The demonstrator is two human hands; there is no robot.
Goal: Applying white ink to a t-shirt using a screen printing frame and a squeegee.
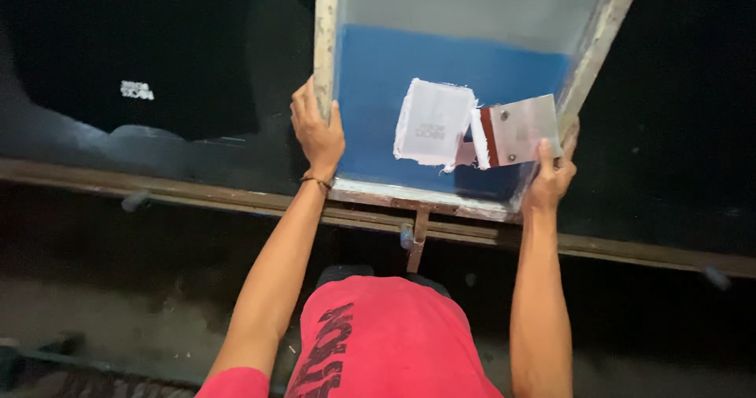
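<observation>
On the black cloth (118, 44), left hand (316, 130) clasps the screen frame (325, 28); right hand (551, 179) grips the squeegee (520, 130).

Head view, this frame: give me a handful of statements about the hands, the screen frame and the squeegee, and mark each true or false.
1. The left hand grips the left rail of the screen frame. True.
2. The right hand holds a squeegee over the mesh. True.
3. The lower part of the mesh is coated red. False: it is blue, with a grey band above.
4. White ink lies in a patch near the middle of the blue area, beside the squeegee. True.
5. The dark cloth left of the frame is blank. False: it bears a small white print.
6. The left wrist is bare. False: it wears a thin bracelet.
</observation>
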